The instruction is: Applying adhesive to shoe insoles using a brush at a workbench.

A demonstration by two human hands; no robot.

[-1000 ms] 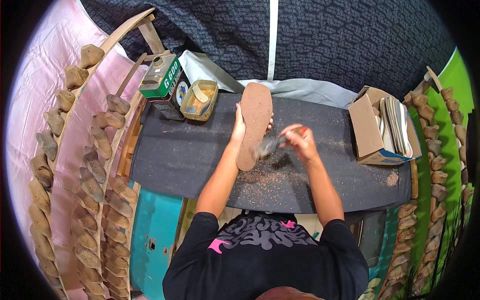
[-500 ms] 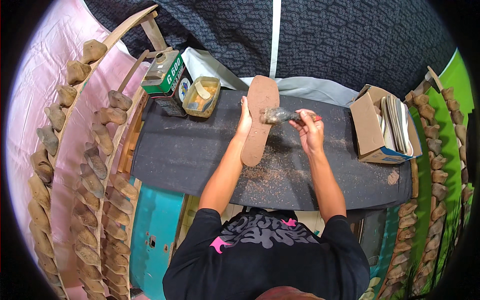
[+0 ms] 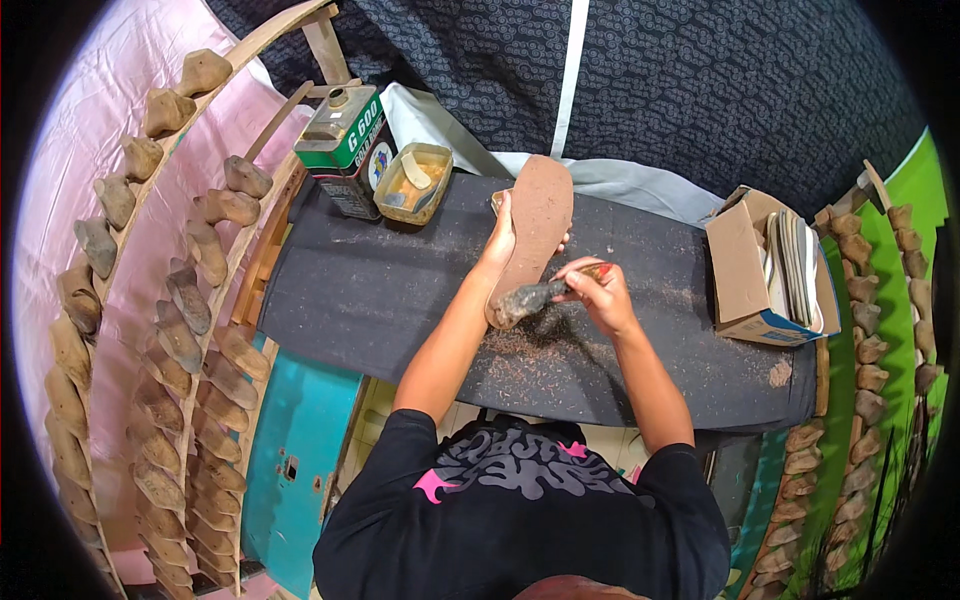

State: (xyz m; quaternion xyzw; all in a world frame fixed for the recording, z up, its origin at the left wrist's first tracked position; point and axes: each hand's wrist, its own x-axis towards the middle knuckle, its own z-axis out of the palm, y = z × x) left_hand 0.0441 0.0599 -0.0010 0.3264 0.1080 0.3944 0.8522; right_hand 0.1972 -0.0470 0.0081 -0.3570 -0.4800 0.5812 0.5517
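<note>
A brown shoe sole (image 3: pixel 540 215) is held up over the table by my left hand (image 3: pixel 502 238), whose thumb lies along its left edge and whose fingertips show at the right edge. My right hand (image 3: pixel 600 295) grips a brush (image 3: pixel 535 298) with a dark, crusted handle and a bit of red at its end. The brush's bristles rest on or just over the near, narrow end of the sole and cover part of it. Brown crumbs (image 3: pixel 520 365) lie scattered on the dark cloth beneath.
The dark-covered table (image 3: pixel 350 290) holds a green and black metal can (image 3: pixel 345 150) and a cut-open tub (image 3: pixel 415 185) of yellowish paste at the back left. A cardboard box (image 3: pixel 740 265) of light-coloured soles stands at right. Racks of wooden shoe lasts (image 3: pixel 178 335) flank both sides.
The brush has moved from the sole's middle down to its near end. My right hand has come nearer with it, and the sole has tilted a little to the right.
</note>
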